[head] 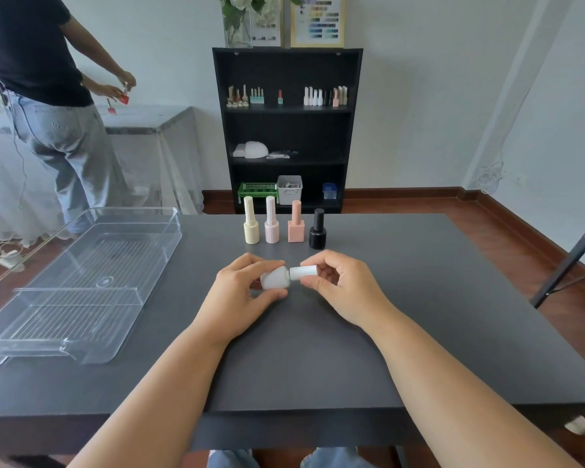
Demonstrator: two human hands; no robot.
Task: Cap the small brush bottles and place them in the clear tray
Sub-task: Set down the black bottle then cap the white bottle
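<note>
Over the middle of the dark table I hold a small white brush bottle (276, 279) lying sideways, its body pinched in my left hand (242, 292). My right hand (340, 285) grips the white cap (303, 272), which sits against the bottle's neck. Behind my hands stand capped bottles in a row: a cream one (251, 221), a pale pink one (271, 221), a peach square one (296, 223) and a black one (317, 230). The clear tray (81, 285) lies on the table's left side with nothing inside it.
The grey table (402, 298) ends close to my body and behind the bottle row. A black shelf (287, 130) with more bottles stands against the far wall. Another person (44, 96) stands at a covered table at the back left.
</note>
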